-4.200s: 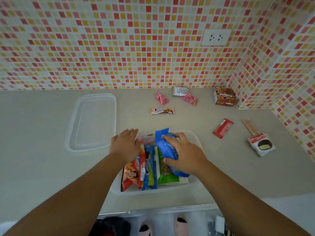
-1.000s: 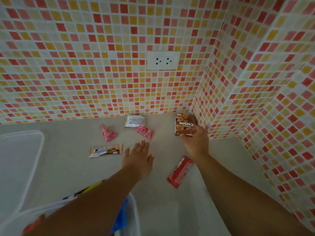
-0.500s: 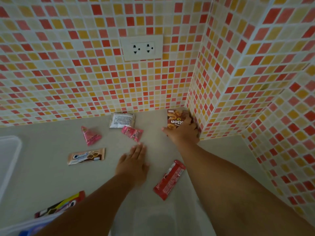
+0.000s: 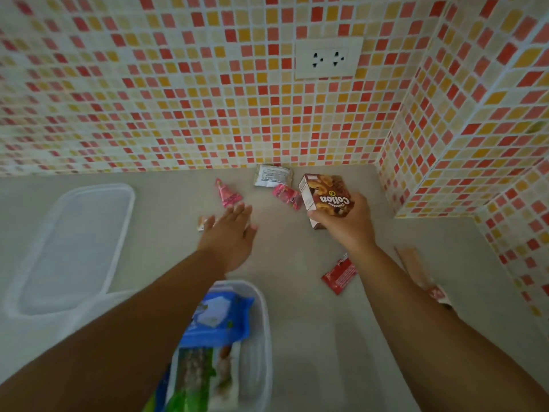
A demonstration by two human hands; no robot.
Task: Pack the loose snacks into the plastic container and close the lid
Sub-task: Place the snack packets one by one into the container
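Lifted now, the brown snack box (image 4: 328, 197) is off the counter (image 4: 312, 337), where half a second ago it still stood in the corner under the person's fingers. The right hand (image 4: 347, 226) has its grip clamped round the lower end of the box, thumb on the pale side and fingers curled behind, and holds it tilted above the counter near the tiled corner. The left hand (image 4: 230, 234) has drawn back a little and hovers flat, fingers straight and spread, its grip apart and holding nothing. It covers most of a tan wafer bar (image 4: 202, 223), of which only the left end shows.

Below the left forearm sits the plastic container (image 4: 263, 337), already part full: a blue packet (image 4: 219, 319) lies on top at the far end and a green and white packet (image 4: 205, 379) nearer the bottom edge. The clear lid (image 4: 74, 248) lies flat on the counter to the left, apart from the container.

Loose snacks are on the counter still. A pink triangular sweet (image 4: 227, 193) lies just beyond the left fingertips, a second pink wrapper (image 4: 286, 196) sits just left of the box, and a white sachet (image 4: 271, 175) rests against the wall behind it. A red packet (image 4: 338, 275) lies beside the right wrist, and a long pale stick wrapper (image 4: 416, 269) lies to the right of the forearm. A white wall socket (image 4: 328, 58) is set in the mosaic tiles above.
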